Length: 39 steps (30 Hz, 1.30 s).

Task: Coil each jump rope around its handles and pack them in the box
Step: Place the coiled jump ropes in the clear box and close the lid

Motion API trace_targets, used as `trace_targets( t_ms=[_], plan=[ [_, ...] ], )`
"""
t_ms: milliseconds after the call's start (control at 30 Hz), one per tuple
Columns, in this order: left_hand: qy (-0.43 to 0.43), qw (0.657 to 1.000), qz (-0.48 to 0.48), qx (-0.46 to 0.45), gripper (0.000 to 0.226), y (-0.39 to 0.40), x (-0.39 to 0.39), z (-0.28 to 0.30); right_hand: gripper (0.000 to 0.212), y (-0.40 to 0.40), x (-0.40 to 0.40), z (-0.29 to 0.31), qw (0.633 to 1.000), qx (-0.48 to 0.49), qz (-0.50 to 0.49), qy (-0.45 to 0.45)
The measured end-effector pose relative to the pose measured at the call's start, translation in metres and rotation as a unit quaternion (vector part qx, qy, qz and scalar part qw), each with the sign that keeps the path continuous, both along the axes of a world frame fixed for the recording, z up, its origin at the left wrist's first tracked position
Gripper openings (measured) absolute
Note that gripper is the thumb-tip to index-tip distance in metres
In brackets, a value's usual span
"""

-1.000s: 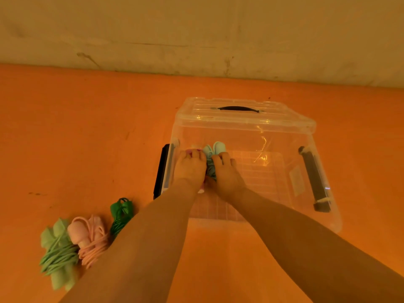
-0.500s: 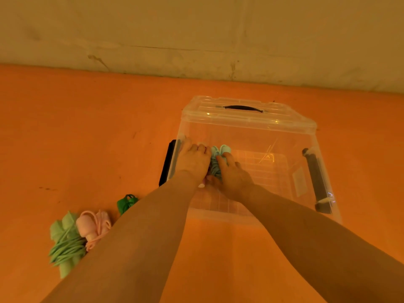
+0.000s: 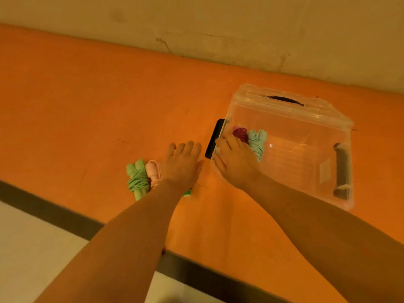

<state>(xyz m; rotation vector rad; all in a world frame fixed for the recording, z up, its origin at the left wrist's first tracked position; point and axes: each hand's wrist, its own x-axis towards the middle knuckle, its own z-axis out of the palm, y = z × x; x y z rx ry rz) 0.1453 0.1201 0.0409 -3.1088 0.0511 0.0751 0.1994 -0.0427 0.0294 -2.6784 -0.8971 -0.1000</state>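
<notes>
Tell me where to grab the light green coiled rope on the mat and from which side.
Grip the light green rope across its wound middle, where the cord binds both handles together. Come from above or its left: the pink rope lies against its right side, and the left hand hovers there, open.

A plain indoor room, its kind unclear: an orange mat (image 3: pixel 87 106) meets a scuffed bare wall (image 3: pixel 218 25), pale floor (image 3: pixel 32 248) beside the mat's near edge.
</notes>
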Motion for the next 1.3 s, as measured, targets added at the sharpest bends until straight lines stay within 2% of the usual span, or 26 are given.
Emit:
trace_targets(
  t_ms=[67, 133, 300, 467, 567, 667, 800, 900, 1000, 1100, 1233, 1300],
  plan=[
    [0.019, 0.999, 0.037, 0.008, 0.05, 0.018, -0.023, 0.002, 0.034, 0.02, -0.019, 0.0, 1.0, 0.007, 0.027, 0.01],
    [0.03, 0.997, 0.075, 0.005, 0.051, 0.037, -0.049, -0.001, 0.041, 0.041, -0.039, -0.002, 0.998, -0.002, 0.042, 0.036],
    [0.084, 0.982, 0.171, 0.007, 0.048, 0.078, -0.11, -0.028, 0.042, 0.087, -0.084, -0.029, 0.99, -0.023, 0.063, 0.121],
    [0.144, 0.959, 0.24, -0.05, 0.053, 0.089, -0.161, -0.072, 0.042, 0.113, -0.127, -0.073, 0.988, -0.033, 0.08, 0.129],
    [0.128, 0.933, 0.299, -0.153, 0.055, 0.086, -0.174, -0.087, 0.045, 0.115, -0.139, -0.098, 0.986, -0.047, 0.074, 0.138],
    [0.1, 0.904, 0.346, -0.229, 0.06, 0.083, -0.173, -0.091, 0.046, 0.119, -0.13, -0.101, 0.99, -0.075, 0.047, 0.115],
    [0.116, 0.898, 0.347, -0.246, 0.063, 0.075, -0.166, -0.094, 0.047, 0.123, -0.113, -0.092, 0.992, -0.109, 0.015, 0.061],
    [0.138, 0.882, 0.368, -0.259, 0.066, 0.067, -0.162, -0.096, 0.041, 0.121, -0.104, -0.092, 0.988, -0.156, -0.012, -0.005],
    [0.129, 0.861, 0.402, -0.283, 0.062, 0.06, -0.155, -0.095, 0.038, 0.117, -0.09, -0.088, 0.984, -0.168, -0.044, -0.024],
    [0.105, 0.837, 0.429, -0.322, 0.061, 0.058, -0.147, -0.097, 0.046, 0.119, -0.08, -0.088, 0.983, -0.164, -0.069, 0.038],
    [0.075, 0.851, 0.403, -0.329, 0.06, 0.065, -0.146, -0.1, 0.053, 0.125, -0.071, -0.095, 0.979, -0.109, -0.081, 0.152],
    [0.074, 0.852, 0.398, -0.333, 0.062, 0.07, -0.148, -0.1, 0.054, 0.126, -0.068, -0.099, 0.978, -0.071, -0.078, 0.182]
  ],
)
